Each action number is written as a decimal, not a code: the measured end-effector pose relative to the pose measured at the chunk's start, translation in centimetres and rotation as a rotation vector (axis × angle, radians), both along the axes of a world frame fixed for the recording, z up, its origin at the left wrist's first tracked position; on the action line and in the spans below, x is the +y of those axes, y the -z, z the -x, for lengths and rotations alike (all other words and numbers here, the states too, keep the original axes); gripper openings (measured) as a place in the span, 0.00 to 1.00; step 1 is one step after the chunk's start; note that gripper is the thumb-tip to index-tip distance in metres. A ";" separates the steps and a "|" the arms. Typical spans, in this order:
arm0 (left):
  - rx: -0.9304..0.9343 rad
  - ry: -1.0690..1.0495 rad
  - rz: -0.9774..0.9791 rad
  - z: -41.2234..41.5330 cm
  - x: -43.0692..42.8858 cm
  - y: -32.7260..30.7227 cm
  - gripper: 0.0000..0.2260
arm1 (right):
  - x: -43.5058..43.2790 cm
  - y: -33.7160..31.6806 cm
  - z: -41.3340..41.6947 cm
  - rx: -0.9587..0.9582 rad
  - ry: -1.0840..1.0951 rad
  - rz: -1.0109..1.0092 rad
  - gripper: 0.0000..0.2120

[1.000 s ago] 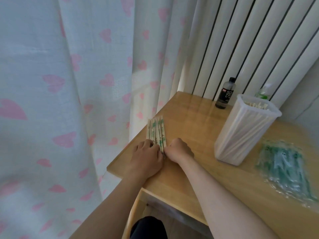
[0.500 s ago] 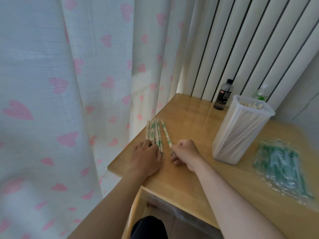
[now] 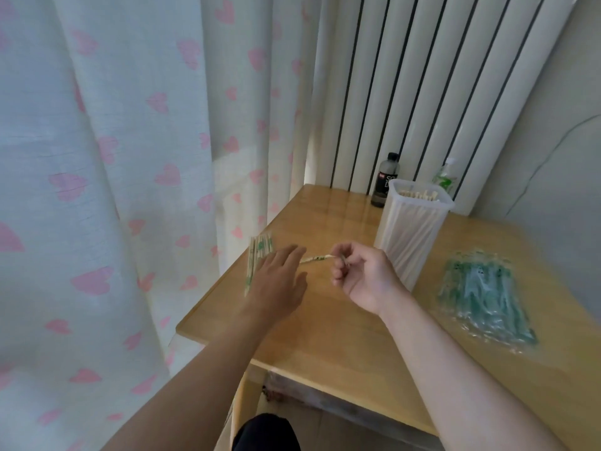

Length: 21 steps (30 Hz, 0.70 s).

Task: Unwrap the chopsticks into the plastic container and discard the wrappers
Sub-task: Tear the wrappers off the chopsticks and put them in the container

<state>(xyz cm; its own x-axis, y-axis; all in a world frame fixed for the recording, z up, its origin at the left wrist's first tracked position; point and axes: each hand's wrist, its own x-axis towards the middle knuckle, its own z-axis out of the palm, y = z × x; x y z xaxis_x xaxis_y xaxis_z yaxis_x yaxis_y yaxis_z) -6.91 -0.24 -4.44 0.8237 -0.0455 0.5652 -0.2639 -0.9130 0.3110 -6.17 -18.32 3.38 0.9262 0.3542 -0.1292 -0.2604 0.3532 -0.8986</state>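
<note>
One wrapped pair (image 3: 317,258), up in the air over the counter (image 3: 325,336), lying almost flat. Pinched at its right end by the curled fingers (image 3: 341,255) of the right hand (image 3: 364,278). Left end right by the fingertips of the left hand (image 3: 276,284); touching or not, too blurry to tell. Left hand flat, with straight, spread fingers, holding nothing, low over the counter.

One bunch (image 3: 257,258) of more wrapped pairs flat on the counter, by its left edge, partly hidden under the left hand. Too blurry to count.

One tall container (image 3: 413,232) standing upright just behind the right hand, lid off. Many bare sticks (image 3: 419,194) inside, tips showing at the top; too many to count.

One heap of clear and green wrappers (image 3: 484,294) flat on the counter, right of the container and apart from both hands.

Two bottles at the back of the counter: a dark bottle (image 3: 387,180) just behind the container, and a green bottle (image 3: 445,177) peeking out past its rim.

Behind all that, one white radiator (image 3: 422,92). On the left, one pale curtain (image 3: 130,157) with pink hearts.
</note>
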 end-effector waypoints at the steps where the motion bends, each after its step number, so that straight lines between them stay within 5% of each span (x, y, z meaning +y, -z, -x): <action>1: -0.038 0.031 0.001 -0.4 -0.9 -0.6 0.19 | -0.8 -0.8 0.2 -0.003 0.015 -0.059 0.12; 6: -0.003 0.202 0.150 -1.6 -5.3 -2.2 0.10 | -5.5 -3.7 0.3 -0.082 0.101 -0.240 0.12; 11: 0.045 0.313 0.327 -1.3 -10.0 -4.2 0.09 | -10.4 -4.2 -0.3 -0.190 0.196 -0.091 0.13; 21: 0.070 0.291 0.263 -1.1 -16.5 -7.1 0.15 | -14.3 -2.6 -0.1 -0.220 0.340 0.040 0.11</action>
<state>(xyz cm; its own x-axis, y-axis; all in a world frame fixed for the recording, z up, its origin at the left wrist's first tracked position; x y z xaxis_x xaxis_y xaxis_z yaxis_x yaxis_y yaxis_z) -5.83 -16.70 2.69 0.8349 -0.1441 0.5312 -0.4694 -0.6904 0.5505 -6.04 -32.59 6.00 0.9967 0.0214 0.0778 0.0654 0.3497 -0.9346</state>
